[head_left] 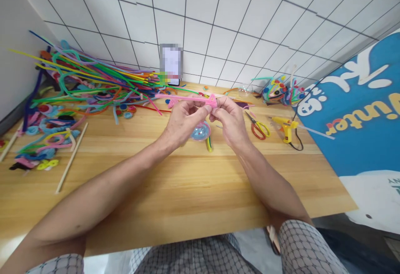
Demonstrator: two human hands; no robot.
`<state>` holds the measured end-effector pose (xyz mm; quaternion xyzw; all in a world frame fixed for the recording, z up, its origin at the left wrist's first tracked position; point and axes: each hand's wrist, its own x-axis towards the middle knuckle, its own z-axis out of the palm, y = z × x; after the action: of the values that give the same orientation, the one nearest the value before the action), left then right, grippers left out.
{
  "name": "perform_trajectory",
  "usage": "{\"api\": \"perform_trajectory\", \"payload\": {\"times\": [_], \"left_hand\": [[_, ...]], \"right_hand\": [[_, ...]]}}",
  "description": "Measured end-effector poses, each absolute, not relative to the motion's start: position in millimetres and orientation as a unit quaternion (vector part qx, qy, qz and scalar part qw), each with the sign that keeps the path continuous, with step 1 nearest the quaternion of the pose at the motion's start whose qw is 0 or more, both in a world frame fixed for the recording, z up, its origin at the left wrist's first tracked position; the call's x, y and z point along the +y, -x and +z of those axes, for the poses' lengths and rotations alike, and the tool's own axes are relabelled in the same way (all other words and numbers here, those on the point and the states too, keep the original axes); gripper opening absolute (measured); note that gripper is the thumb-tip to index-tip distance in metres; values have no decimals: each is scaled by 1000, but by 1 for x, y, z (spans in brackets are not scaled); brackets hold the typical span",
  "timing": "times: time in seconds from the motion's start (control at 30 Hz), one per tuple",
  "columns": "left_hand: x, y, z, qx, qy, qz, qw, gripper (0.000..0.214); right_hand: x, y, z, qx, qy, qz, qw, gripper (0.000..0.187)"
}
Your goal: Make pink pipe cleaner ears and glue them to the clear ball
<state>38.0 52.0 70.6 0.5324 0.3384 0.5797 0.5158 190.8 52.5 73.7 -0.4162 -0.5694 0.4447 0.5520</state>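
Both hands meet above the middle of the wooden table [175, 182] and pinch a pink pipe cleaner [184, 97]. My left hand [183, 120] grips its middle, fingers curled round it. My right hand [229, 118] pinches the end, which is bent into a small pink triangle [213, 99]. The straight part sticks out to the left, over the table. Under the hands lies a round pink and blue coiled piece [200, 131] with a green and yellow stem.
A big heap of coloured pipe cleaners [90, 80] fills the back left, with coiled bits [46, 138] and wooden sticks [71, 158] in front. Red-handled scissors [259, 127], a yellow glue gun [286, 127] and finished colourful figures [281, 90] lie to the right. A blue board [359, 111] leans at the right edge.
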Motion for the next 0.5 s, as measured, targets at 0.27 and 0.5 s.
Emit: {"api": "perform_trajectory", "payload": {"times": [0.27,0.5], "left_hand": [[52,-37,67,332,-542,560,531,30],[53,-38,63,329,-561,561,512,29]], "right_hand": [[52,-189,73,-563,403,443,570,11],[52,-188,74,-540,407,455,579,13]]}}
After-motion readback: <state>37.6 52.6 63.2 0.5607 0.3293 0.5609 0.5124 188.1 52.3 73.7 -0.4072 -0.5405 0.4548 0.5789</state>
